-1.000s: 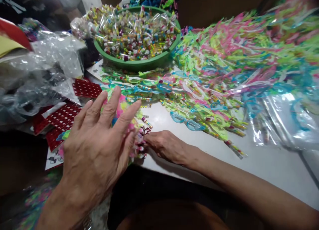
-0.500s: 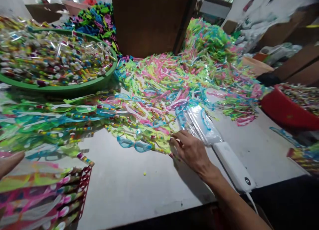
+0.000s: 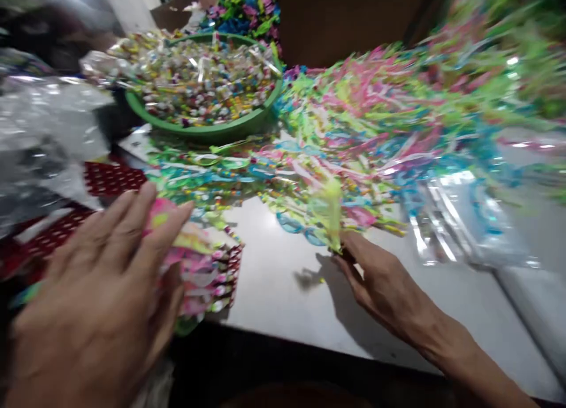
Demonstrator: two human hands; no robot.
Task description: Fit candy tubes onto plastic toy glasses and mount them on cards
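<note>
In the head view, my right hand [image 3: 384,278] pinches one end of a blurred yellow-green pair of plastic toy glasses [image 3: 332,210], raised above the white table [image 3: 283,302]. Just behind it lie blue toy glasses [image 3: 289,222] and a heap of similar ones in pink, green and blue. My left hand [image 3: 97,296] is large in the foreground, fingers stretched out and holding nothing that I can see. Beyond its thumb is a row of pink toy glasses with candy-filled tubes [image 3: 198,278], laid on a dotted red sheet [image 3: 234,272]. The hand partly hides this row.
A green basin [image 3: 207,131] full of small candy tubes stands at the back left. Clear plastic bags [image 3: 477,219] lie at the right, beside a white device [image 3: 530,313]. More clear plastic [image 3: 48,125] is heaped at far left. A brown box [image 3: 345,25] stands behind.
The view has swung left. My right hand has lifted the yellow-green toy glasses from the heap and moved toward the table's front. My left hand has come much further into view.
</note>
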